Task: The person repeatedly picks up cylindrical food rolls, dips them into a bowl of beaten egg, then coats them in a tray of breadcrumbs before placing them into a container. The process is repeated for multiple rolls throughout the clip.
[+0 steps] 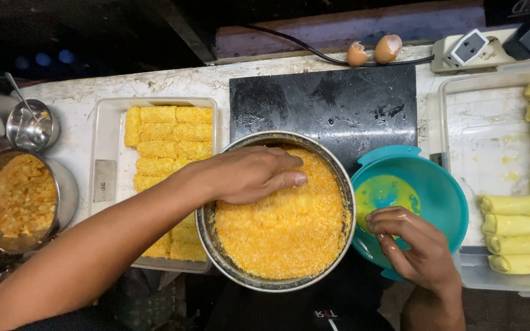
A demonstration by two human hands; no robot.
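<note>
Both forearms bare, no sleeves; right hand point(415, 248) glossy, wet; left hand point(249, 175) dry; dark garment below.

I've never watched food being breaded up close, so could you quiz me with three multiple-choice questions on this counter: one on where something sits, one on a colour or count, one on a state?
1. Where are the breaded rolls?
A. tray left of the crumb pan
B. teal bowl
C. black board

2. How many eggshell halves lie by the cable?
A. one
B. two
C. four

3. The left hand is:
A. pressing into the breadcrumbs
B. gripping a spoon
C. resting on the board

Answers: 1 A, they fill the clear tray; 2 B, two halves lie side by side; 3 A, its fingers lie flat in the crumbs.
</note>
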